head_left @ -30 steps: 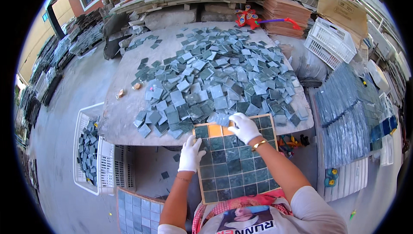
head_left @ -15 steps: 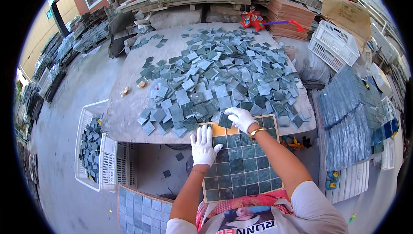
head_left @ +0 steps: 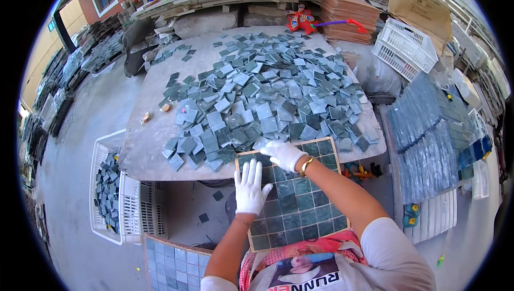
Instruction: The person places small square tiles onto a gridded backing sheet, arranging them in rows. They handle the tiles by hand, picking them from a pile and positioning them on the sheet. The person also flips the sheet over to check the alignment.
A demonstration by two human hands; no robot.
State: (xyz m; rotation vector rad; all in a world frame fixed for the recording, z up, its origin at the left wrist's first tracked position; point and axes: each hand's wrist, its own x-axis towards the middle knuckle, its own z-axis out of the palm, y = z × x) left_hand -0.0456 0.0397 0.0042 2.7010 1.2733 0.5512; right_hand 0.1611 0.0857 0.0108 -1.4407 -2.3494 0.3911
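In front of me lies a wood-edged tray point(head_left: 246, 244) filled with rows of dark green square stone tiles point(head_left: 308, 202), its top end on the table. My left hand point(head_left: 250, 188), in a white glove, lies flat along the tray's left edge with fingers stretched and thumb apart. My right hand point(head_left: 285, 155), also gloved and with a gold bracelet at the wrist, is at the top left row. Its fingers are bunched over a dark tile point(head_left: 261, 159) there; the grip is partly hidden. A heap of loose grey-green tiles point(head_left: 267, 93) lies just beyond both hands.
The tiles are heaped on a pale table point(head_left: 144, 152). At left stands a white plastic crate point(head_left: 128, 210) of tiles; below it is another tiled panel point(head_left: 174, 261). Stacked tile sheets point(head_left: 423, 130) and white crates point(head_left: 405, 47) are at right. A red toy point(head_left: 301, 20) lies at the far edge.
My right hand has moved left along the top row. The orange gap near it is now covered by dark tiles. My left hand stays on the left edge; the view has shifted slightly.
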